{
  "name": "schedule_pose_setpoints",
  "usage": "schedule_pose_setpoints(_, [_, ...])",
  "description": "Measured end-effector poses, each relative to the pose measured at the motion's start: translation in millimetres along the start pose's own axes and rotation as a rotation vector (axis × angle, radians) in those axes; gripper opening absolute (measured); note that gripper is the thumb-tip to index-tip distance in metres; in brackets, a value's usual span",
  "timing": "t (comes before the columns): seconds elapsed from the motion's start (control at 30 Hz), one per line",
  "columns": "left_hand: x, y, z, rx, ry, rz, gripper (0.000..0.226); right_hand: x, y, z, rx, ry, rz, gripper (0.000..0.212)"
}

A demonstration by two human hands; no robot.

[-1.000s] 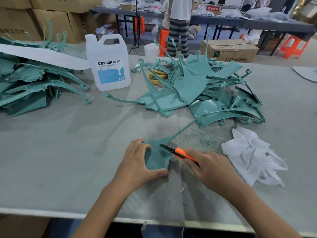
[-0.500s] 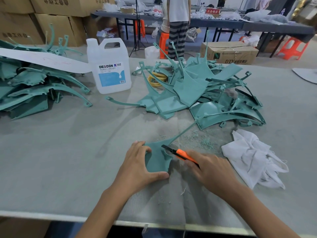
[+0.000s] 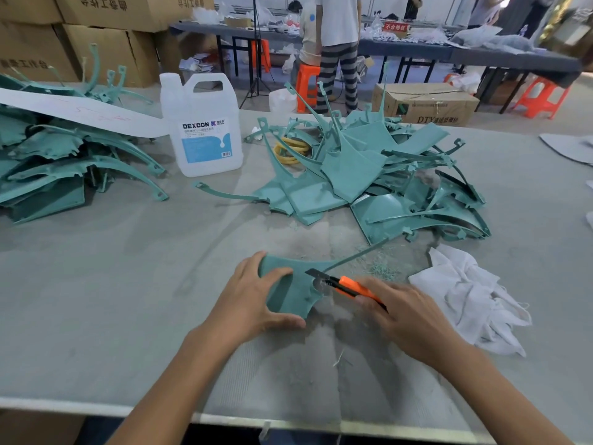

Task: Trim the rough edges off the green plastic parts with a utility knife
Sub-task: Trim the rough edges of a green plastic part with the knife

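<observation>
Two hands close: left hand (image 3: 250, 297) clamped green part (image 3: 295, 290); right hand (image 3: 404, 319) gripped utility knife (image 3: 346, 285), blade against part's right edge, stem ran far-right.

- White plastic jug (image 3: 205, 139): blue-and-white label headed "DEXCON" in bold dark letters. The smaller print and barcode beneath are too small to read.
- Cardboard box (image 3: 426, 104), upper right: "DTY", then Chinese characters.
- Red sign (image 3: 396, 27) on the far table (image 3: 481, 53): "不合格区" in white.
- Stacked cartons (image 3: 106, 14), upper left: large Chinese characters, not legible.
</observation>
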State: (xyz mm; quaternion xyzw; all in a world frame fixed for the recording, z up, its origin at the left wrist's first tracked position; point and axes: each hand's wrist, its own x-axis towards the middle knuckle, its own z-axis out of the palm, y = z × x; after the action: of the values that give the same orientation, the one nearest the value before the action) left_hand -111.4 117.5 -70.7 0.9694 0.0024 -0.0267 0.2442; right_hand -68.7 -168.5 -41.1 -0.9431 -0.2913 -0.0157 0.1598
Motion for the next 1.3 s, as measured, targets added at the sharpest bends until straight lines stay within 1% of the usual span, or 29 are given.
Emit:
schedule_pose_setpoints(0.1, [1, -4, 3, -0.072, -0.046, -0.058, 0.128, -1, 10, -3, -0.069, -0.068, -0.038, 0.031])
schedule_pose_setpoints(0.17, [3, -4, 4, -0.064, -0.063, -0.082, 0.138, 0, 15, -5, -0.104, -0.128, -0.043, 0.03])
schedule_pose_setpoints(0.23, [4, -5, 5, -0.041, -0.081, -0.093, 0.144, 2, 18, -7, -0.131, -0.171, -0.048, 0.031])
schedule_pose_setpoints(0.3, [5, -6, 5, -0.039, -0.099, -0.095, 0.146, 5, 20, -9, -0.13, -0.19, -0.065, 0.039])
schedule_pose_setpoints(0.37, [5, -7, 5, -0.051, -0.104, -0.096, 0.146, 8, 22, -11, -0.127, -0.182, -0.085, 0.041])
schedule_pose_setpoints(0.47, [5, -6, 4, -0.061, -0.109, -0.103, 0.147, 15, 21, -12, -0.156, -0.162, -0.119, 0.032])
schedule_pose_setpoints(0.6, [5, -6, 5, -0.076, -0.118, -0.115, 0.146, 16, 15, -5, -0.199, -0.132, -0.127, 0.028])
schedule_pose_setpoints(0.73, [6, -7, 6, -0.077, -0.109, -0.113, 0.138, 17, 14, -3, -0.26, -0.089, -0.128, 0.032])
schedule_pose_setpoints(0.83, [5, -8, 6, -0.075, -0.124, -0.112, 0.136, 21, 15, -4, -0.252, 0.002, -0.073, 0.036])
schedule_pose_setpoints(0.9, [5, -8, 6, -0.069, -0.135, -0.102, 0.136, 23, 21, -6, -0.18, -0.023, -0.04, 0.031])
schedule_pose_setpoints(0.97, [6, -9, 6, -0.066, -0.136, -0.086, 0.137, 21, 24, -6, -0.073, -0.122, -0.042, 0.025])
schedule_pose_setpoints(1.03, [7, -9, 6, -0.065, -0.131, -0.078, 0.134, 22, 25, -7, -0.043, -0.187, -0.031, 0.023])
schedule_pose_setpoints(1.17, [5, -10, 6, -0.047, -0.136, -0.096, 0.134, 27, 23, -7, -0.156, -0.096, 0.021, 0.029])
schedule_pose_setpoints(1.3, [1, 1, 11, 0.043, -0.044, -0.144, 0.128, 12, 16, -7, -0.055, -0.076, 0.056, 0.024])
